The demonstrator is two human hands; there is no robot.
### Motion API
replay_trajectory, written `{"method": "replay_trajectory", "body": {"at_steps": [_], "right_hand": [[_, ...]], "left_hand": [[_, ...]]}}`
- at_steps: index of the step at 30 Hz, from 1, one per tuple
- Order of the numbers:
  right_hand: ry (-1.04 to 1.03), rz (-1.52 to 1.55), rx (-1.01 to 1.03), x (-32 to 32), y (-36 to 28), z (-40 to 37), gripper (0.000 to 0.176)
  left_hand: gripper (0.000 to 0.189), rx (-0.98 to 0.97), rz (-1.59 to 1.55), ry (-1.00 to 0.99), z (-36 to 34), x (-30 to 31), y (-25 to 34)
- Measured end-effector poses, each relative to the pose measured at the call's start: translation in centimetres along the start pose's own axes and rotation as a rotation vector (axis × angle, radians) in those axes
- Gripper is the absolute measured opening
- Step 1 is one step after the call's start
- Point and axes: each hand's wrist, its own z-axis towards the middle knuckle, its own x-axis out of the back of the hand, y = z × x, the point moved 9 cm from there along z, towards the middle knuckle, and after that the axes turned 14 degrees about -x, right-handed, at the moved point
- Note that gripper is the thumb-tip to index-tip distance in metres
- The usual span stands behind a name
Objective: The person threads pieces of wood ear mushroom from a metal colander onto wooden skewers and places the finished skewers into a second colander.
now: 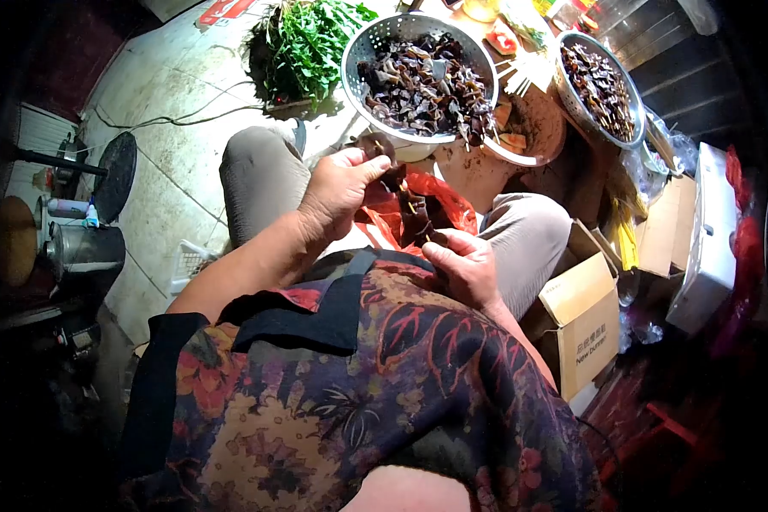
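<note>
My left hand (pixel 337 188) pinches the upper end of a string of dark wood ear mushroom pieces (pixel 414 215), seemingly on a thin stick. At its lower end, the fingers of my right hand (pixel 465 264) are closed on the same skewer. Beneath it, a red plastic bag (pixel 448 194) lies between my knees. Just beyond my hands stands a metal colander (pixel 356 90) heaped with wood ear mushrooms (pixel 427 85). Whatever lies inside the bag is mostly hidden by my hands and the skewer.
Leafy greens (pixel 316 47) lie on the tiled floor (pixel 166 162). A second colander (pixel 637 115) of dark pieces stands at the right, with a basin (pixel 555 141) holding orange pieces beside thin sticks (pixel 525 72). Cardboard boxes (pixel 584 328) flank my right leg; a metal pot (pixel 85 252) is left.
</note>
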Motion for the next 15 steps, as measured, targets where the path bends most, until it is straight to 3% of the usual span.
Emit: {"method": "replay_trajectory", "body": {"at_steps": [12, 15], "right_hand": [[0.024, 0.051, 0.007, 0.8, -0.1, 1.0, 0.016], [0.154, 0.114, 0.011, 2.2, -0.8, 1.5, 0.01]], "left_hand": [[0.018, 0.035, -0.066, -0.057, 0.3, -1.8, -1.1], [0.022, 0.056, -0.029, -0.045, 1.8, -1.5, -0.2]]}}
